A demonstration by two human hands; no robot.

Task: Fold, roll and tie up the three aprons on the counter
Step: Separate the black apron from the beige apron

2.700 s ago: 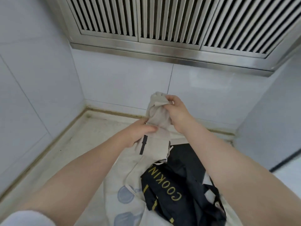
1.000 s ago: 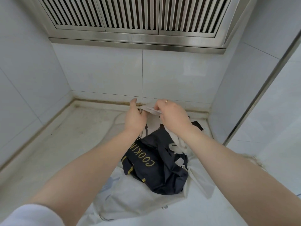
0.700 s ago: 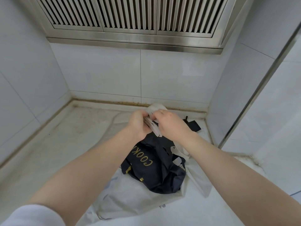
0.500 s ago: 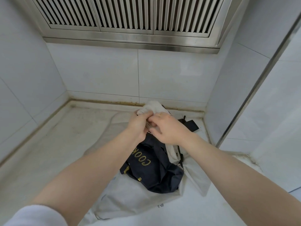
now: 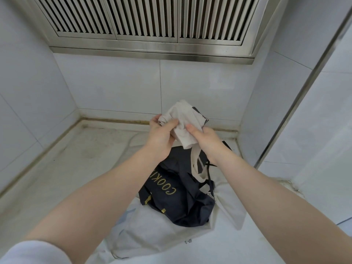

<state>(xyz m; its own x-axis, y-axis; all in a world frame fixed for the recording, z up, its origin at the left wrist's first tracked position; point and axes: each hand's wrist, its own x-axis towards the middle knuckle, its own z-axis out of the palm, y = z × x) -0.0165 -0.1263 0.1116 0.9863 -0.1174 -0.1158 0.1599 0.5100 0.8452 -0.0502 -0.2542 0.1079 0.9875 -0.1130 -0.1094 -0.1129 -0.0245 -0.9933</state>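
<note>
A pale stone counter (image 5: 57, 168) in a white-tiled corner: nearest lies a light apron (image 5: 152, 235), a crumpled navy apron (image 5: 177, 202) on it. Above them, held off the counter, left hand (image 5: 160, 138) and right hand (image 5: 205, 140) together grip a rolled beige apron (image 5: 182, 121). A steel vent (image 5: 142, 20) hangs beyond.

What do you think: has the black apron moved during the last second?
No. The black apron still lies on the white apron, just as near the back-right corner of the counter.
</note>
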